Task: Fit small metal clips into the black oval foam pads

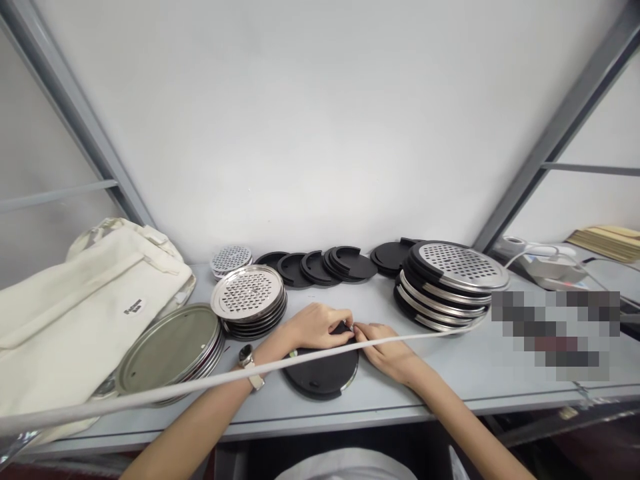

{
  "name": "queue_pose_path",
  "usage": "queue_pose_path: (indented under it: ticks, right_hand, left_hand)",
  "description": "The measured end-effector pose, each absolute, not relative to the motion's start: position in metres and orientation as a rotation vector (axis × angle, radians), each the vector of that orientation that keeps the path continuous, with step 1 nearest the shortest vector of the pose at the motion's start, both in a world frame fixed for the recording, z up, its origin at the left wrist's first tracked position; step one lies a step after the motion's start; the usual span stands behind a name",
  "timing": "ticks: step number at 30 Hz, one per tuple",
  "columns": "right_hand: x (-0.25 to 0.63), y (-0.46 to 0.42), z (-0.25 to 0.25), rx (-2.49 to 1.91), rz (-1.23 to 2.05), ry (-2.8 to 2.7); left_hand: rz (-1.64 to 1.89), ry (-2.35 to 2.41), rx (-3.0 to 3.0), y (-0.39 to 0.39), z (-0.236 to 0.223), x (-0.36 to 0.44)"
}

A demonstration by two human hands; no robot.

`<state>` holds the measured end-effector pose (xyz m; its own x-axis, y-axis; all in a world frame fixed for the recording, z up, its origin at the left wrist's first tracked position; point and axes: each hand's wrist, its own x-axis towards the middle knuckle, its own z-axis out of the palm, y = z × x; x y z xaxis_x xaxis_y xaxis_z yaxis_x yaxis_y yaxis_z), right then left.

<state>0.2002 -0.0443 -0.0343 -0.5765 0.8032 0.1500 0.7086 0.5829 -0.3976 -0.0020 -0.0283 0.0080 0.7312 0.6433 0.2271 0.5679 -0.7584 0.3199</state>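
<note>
A round black disc [320, 377] lies flat near the front of the grey table, with a small dark knob and a thin shiny strip at its near edge. Across its far side reaches my left hand [317, 327], a watch on the wrist, its thumb and forefinger pinched at the rim. My right hand [385, 350] grips the right side of the same rim, fingertips meeting those of the left. What lies between the fingertips is too small to make out. A white cord [200, 385] crosses the view in front of both hands and partly hides them.
Perforated metal grater discs [247, 293] are stacked at left, beside olive-green round plates [167, 350] and a cream cloth bag [90, 300]. Black discs [353, 263] overlap along the wall. A stack of grater discs in black rings [457, 267] stands at right.
</note>
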Motion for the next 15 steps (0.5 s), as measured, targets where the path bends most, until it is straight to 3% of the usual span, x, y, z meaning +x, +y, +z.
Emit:
queue_pose_path:
  ticks: [15]
  right_hand:
    - [0.1991, -0.0493, -0.0287, -1.258, 0.387, -2.524]
  left_hand:
    - [0.468, 0.906, 2.754, -0.0304, 0.0092, -0.0033]
